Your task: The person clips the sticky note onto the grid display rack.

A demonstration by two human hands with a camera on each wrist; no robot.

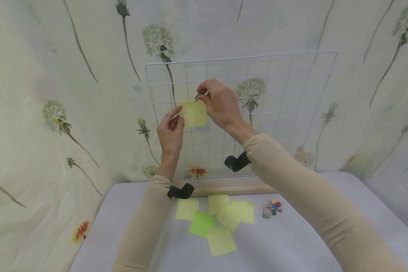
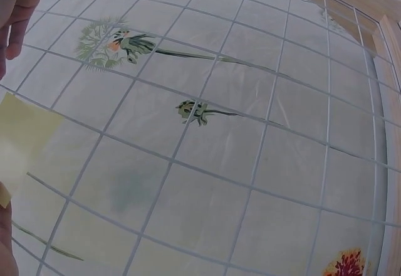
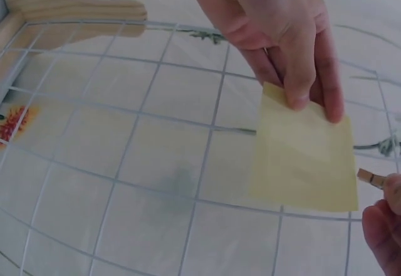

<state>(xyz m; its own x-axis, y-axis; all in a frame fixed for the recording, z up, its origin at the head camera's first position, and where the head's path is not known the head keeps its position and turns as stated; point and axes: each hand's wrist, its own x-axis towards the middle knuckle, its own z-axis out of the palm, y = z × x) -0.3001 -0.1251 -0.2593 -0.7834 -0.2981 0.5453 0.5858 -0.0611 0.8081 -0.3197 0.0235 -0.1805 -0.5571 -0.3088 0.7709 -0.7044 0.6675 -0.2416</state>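
A yellow sticky note (image 1: 194,114) lies up against the white wire grid (image 1: 224,143), in its upper left part. My left hand (image 1: 171,130) pinches the note by its left edge between thumb and fingers. At the note's top edge, my right hand (image 1: 222,104) holds a small wooden clothespin (image 1: 198,96) between thumb and fingers. The right wrist view shows the clothespin's tip (image 3: 371,179) close beside the edge of the note (image 3: 304,153). In the left wrist view only part of the note (image 2: 25,135) and some fingers show.
The grid stands on a wooden base (image 1: 231,190) at the back of the white table (image 1: 278,249). Several yellow notes (image 1: 221,241) and a bright green one (image 1: 202,224) lie in front of it. Right of them sits a small pile of colourful clothespins (image 1: 272,209). A floral curtain hangs behind.
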